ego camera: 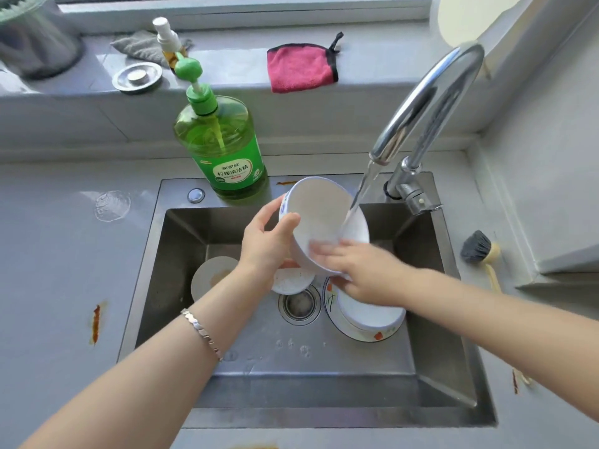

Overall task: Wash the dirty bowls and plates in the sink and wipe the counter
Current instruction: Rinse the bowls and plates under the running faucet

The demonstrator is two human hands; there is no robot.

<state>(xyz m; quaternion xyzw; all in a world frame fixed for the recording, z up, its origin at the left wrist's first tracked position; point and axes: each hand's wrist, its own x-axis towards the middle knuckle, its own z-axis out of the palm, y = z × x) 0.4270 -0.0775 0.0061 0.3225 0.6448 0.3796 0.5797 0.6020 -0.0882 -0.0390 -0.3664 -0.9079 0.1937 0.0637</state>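
My left hand (270, 243) grips the rim of a white bowl (319, 209), tilted over the steel sink (181, 251) under running water from the faucet (424, 102). The fingers of my right hand (359, 270) lie inside the bowl at its lower edge, blurred. On the sink floor sit a dirty small plate (207, 277) at the left, a small white dish (291, 281) under my left hand, and a bowl (372, 314) resting on a patterned plate (356, 333) at the right.
A green dish soap bottle (223, 147) stands behind the sink. A pink cloth (299, 68), a spray bottle (167, 40) and a metal strainer (137, 77) lie on the sill. A dish brush (479, 251) lies at the right. Brown stains (96, 322) and a water patch (111, 205) mark the counter.
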